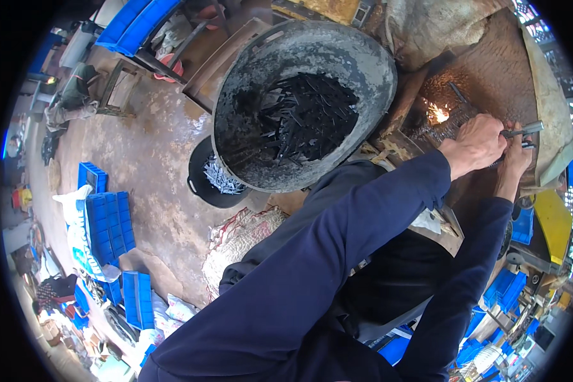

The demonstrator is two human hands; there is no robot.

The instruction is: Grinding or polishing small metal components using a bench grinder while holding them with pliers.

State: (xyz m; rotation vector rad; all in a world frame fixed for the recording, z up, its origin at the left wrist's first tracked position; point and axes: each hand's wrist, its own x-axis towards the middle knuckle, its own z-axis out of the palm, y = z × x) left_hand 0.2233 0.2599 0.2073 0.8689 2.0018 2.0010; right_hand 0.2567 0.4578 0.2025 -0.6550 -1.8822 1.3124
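In the upper right of the frame, a worker in dark blue sleeves reaches both arms forward to a glowing forge hearth [436, 113], where small flames lick among embers. The left hand [481, 141] is clenched knuckles-up around what looks like the handle of a grey metal tool [525, 131], whose end juts out toward the right edge; the right hand [516, 159] sits just beneath and behind it, fingers curled, though exactly what they grip is hidden by the left hand. The tool appears rigid and moderately heavy, likely hot toward the fire, so the cool outer end, where the hands already sit, looks the safe place to hold it. Both arms are nearly straight, wrists close together over the hearth's edge. Left of the fire, at top centre, a large battered grey metal basin [363, 57] holds a heap of thin dark metal strips [299, 118]; a smaller black pan [204, 184] with pale metal pieces sits under its lower left rim. Blue plastic crates [111, 226] lie scattered across the concrete floor [153, 153] at left.
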